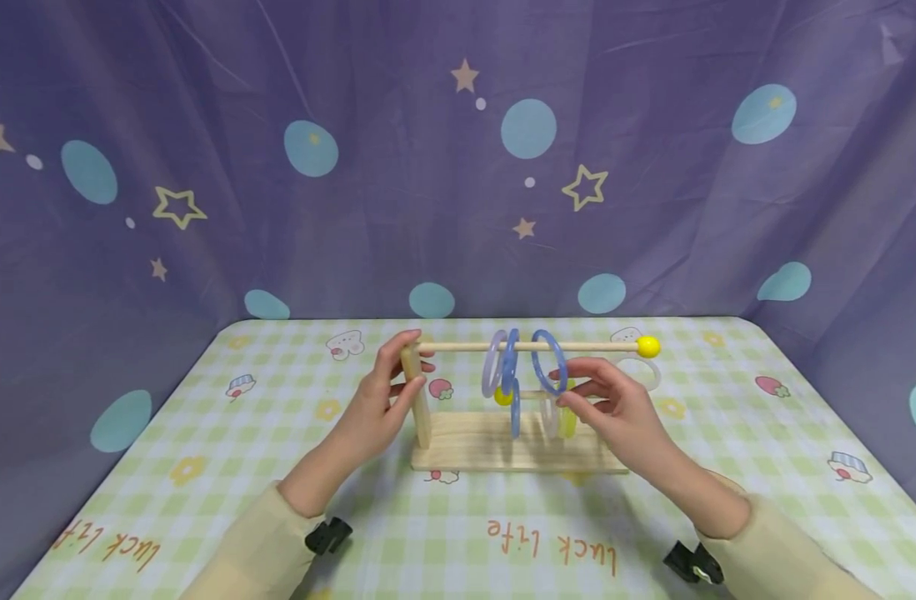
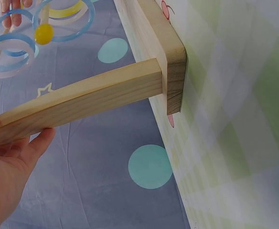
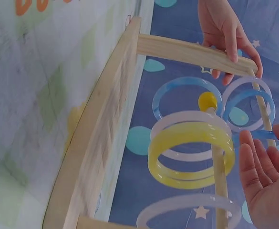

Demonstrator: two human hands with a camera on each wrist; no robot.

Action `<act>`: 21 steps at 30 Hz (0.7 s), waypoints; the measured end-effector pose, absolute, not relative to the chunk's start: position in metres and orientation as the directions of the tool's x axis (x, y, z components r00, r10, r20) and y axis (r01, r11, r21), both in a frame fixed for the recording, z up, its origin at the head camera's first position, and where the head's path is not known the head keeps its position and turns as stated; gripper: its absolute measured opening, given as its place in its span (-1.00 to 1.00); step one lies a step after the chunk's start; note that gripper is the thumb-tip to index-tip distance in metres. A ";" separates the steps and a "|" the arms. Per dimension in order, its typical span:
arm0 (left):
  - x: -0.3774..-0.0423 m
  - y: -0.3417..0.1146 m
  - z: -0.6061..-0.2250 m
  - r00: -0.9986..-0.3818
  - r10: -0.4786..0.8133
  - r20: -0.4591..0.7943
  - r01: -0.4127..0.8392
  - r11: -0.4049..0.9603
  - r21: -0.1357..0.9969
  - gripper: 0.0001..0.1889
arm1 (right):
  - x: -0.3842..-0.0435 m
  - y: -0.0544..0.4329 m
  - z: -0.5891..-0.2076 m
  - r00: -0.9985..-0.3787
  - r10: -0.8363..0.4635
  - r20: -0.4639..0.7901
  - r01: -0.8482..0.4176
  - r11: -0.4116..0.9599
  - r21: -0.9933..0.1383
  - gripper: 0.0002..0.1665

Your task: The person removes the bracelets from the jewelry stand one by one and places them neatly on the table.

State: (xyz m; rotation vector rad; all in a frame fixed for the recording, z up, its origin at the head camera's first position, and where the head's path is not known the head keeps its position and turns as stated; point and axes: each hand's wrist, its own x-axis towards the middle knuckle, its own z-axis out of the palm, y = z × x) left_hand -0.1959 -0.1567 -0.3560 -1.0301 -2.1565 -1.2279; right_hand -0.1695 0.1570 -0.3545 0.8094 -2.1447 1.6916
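A wooden ring rack (image 1: 465, 442) stands on the table, its two rods tipped with yellow balls. My left hand (image 1: 375, 400) grips the upper part of its left post (image 1: 420, 408), thumb on one side and fingers on the other. With thumb and fingertips, my right hand (image 1: 623, 412) pinches a blue ring (image 1: 538, 346) that encircles the upper rod (image 1: 458, 347). Left of it on that rod hang a lavender ring (image 1: 489, 375) and another blue ring (image 1: 507, 367). The lower rod carries a blue ring (image 1: 515, 421), a pale ring (image 3: 168, 121) and yellow rings (image 3: 191, 138).
Another whitish ring (image 3: 177, 205) sits farther along the lower rod, partly behind my right hand in the head view. A checked cloth (image 1: 277, 442) covers the table. Purple curtain (image 1: 397, 217) hangs behind it and at both sides.
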 end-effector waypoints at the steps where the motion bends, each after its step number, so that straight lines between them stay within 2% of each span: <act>1: -0.196 -0.157 -0.356 -0.619 0.384 0.685 0.785 0.325 0.528 -0.36 | -0.170 0.156 -0.355 -0.797 -0.249 0.550 -0.592 0.149 -0.792 -0.65; 11: -0.196 -0.156 -0.356 -0.615 0.386 0.687 0.788 0.320 0.526 -0.36 | -0.172 0.148 -0.357 -0.776 -0.281 0.564 -0.614 0.136 -0.778 -0.79; 21: -0.195 -0.156 -0.356 -0.628 0.382 0.678 0.778 0.323 0.539 -0.35 | -0.170 0.152 -0.356 -0.759 -0.217 0.614 -0.641 0.083 -0.763 -0.76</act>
